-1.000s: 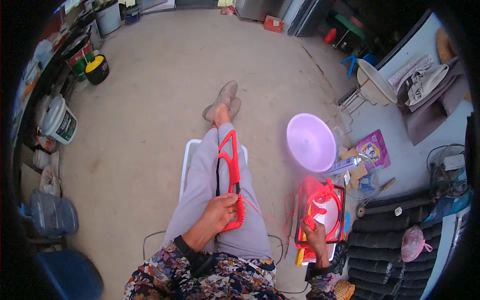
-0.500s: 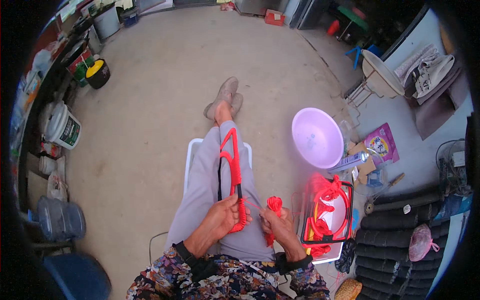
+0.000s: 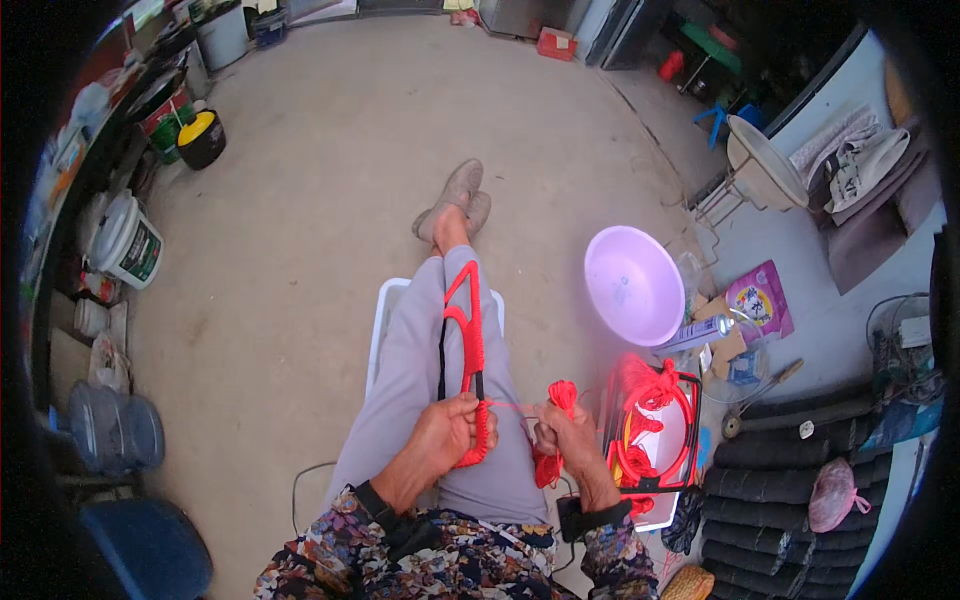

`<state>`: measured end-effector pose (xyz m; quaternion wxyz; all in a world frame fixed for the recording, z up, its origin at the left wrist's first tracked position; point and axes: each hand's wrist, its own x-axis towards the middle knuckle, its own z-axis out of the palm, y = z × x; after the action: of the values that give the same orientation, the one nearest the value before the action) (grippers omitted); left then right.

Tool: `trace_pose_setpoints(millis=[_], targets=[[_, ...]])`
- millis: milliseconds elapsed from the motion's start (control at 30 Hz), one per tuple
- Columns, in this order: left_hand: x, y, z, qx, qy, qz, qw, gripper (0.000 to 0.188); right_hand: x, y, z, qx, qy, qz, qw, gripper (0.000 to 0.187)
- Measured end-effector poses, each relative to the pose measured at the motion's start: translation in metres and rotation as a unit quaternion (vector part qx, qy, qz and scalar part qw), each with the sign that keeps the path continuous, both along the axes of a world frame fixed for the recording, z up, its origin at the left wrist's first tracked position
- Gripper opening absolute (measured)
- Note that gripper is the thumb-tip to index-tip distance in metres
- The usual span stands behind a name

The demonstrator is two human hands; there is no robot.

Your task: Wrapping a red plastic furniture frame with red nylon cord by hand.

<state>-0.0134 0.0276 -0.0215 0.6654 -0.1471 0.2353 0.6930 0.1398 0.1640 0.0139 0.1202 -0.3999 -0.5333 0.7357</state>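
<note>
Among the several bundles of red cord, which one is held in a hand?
The bundle in the right hand, showing above and below it. The other red bundles lie at the white container, untouched by either hand.

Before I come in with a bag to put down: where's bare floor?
Floor lies bare between white bucket and shoes, and between shoes and purple basin. Crowded: right of the right hand, with heaped red yarn, spray can and packet.

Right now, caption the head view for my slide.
Left hand grips a partly red-wrapped frame; right hand holds red cord, a strand stretched between the hands.
</note>
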Motion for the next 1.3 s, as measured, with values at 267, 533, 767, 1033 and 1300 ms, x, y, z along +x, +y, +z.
trace_pose_setpoints(millis=[267,533,767,1033,1300], targets=[[-0.014,-0.013,0.014,-0.058,0.164,-0.034,0.984,0.020,-0.051,0.026,0.036,0.379,-0.177,0.175,0.891,0.056],[-0.030,0.011,0.036,-0.054,0.685,0.121,0.716,0.023,-0.102,0.017,0.039,0.624,-0.102,0.352,0.690,0.077],[-0.028,0.001,-0.008,-0.148,0.487,0.184,0.841,0.011,-0.067,0.013,0.013,0.565,0.052,0.146,0.810,0.039],[-0.005,-0.002,-0.003,-0.151,0.436,0.022,0.887,0.012,-0.041,-0.015,-0.022,0.255,0.012,0.183,0.949,0.013],[0.003,-0.006,0.000,-0.189,0.397,-0.008,0.898,0.005,-0.031,-0.025,-0.028,0.344,0.077,0.172,0.920,0.026]])
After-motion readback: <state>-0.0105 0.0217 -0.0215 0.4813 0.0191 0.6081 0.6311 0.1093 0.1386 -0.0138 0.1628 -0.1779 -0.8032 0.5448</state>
